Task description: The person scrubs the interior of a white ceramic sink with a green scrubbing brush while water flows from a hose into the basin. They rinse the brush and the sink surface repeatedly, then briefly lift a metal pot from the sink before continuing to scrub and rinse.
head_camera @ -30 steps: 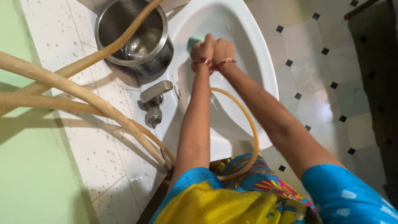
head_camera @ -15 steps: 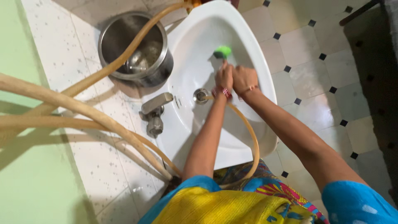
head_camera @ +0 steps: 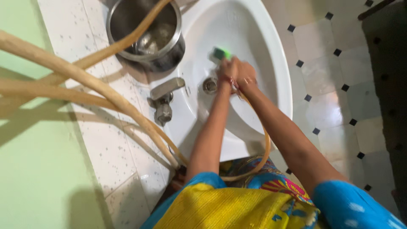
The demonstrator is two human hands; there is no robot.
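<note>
Here, from the head camera, both hands press together inside the white sink (head_camera: 271, 63). The left hand (head_camera: 227, 70) and the right hand (head_camera: 246, 76) are closed side by side on a green scrubber (head_camera: 221, 54), which lies against the basin's inner wall, just above the drain (head_camera: 210, 85). A metal tap (head_camera: 163, 99) sits on the sink's rim, left of the drain. A steel pot (head_camera: 144, 32) stands beside the basin on the speckled white counter (head_camera: 101, 140). Tan hoses (head_camera: 85, 78) cross the counter, one running over the pot. Another hose loops beneath the forearms.
</note>
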